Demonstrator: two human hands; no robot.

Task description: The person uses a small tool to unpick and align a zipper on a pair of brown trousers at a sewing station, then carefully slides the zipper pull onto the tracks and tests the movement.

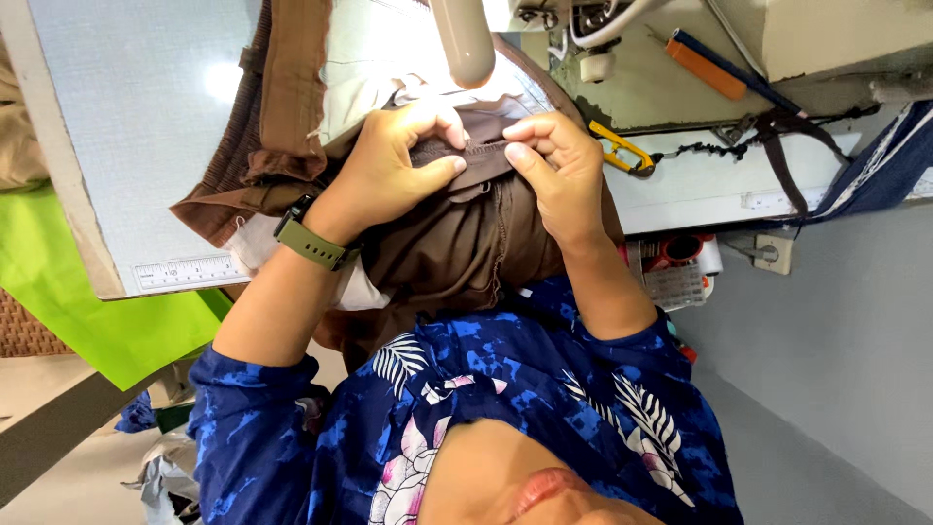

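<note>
Blue floral-print shirt [544, 389] fills the bottom, and above it both hands pinch the folded seam of a brown fabric garment [457, 233]: left hand [389, 165] and right hand [554, 160] fingers closed on it. Seam looks stitched already; yellow thread snips [618, 148] lie just right of the right fingers, unused.

I can't see the lower folds of the brown woven garment [457, 243]; they drop out of sight behind my blue floral sleeves [544, 389]. My left hand [389, 165] covers part of its seam. The grey sewing machine [777, 39] is cut off by the top edge, its needle area too cluttered to read. The ruler markings on the pale counter [146, 126] are too small.
</note>
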